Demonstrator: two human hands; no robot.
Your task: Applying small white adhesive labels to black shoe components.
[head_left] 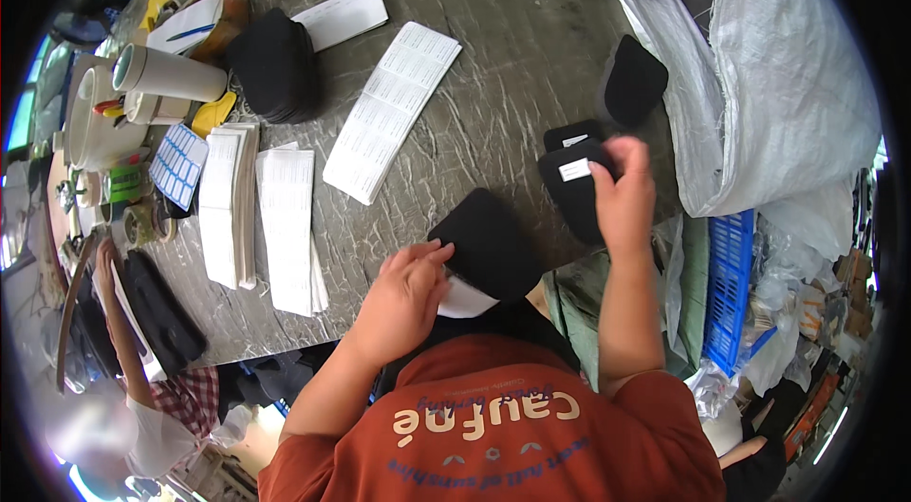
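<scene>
My right hand (626, 194) pinches the edge of a rounded black pad (572, 203) bearing a small white label (575, 170). Just behind it lies another labelled black pad (572, 133). My left hand (403, 293) is closed, its fingertips touching the left edge of a larger black pad (489, 246) at the table's near edge. Part of a white sheet (465, 301) shows below that pad, beside the left hand. What the left fingers pinch, if anything, is hidden. Farther right a single black pad (636, 82) lies on the table.
Printed white label strips (392, 113) lie on the dark table (493, 94); bundles of strips (289, 227) sit at left. A black pad stack (275, 65) stands near a white cup (171, 73). White sacking (797, 75) and a blue crate (729, 288) border the right. Another person's arm (123, 322) is at left.
</scene>
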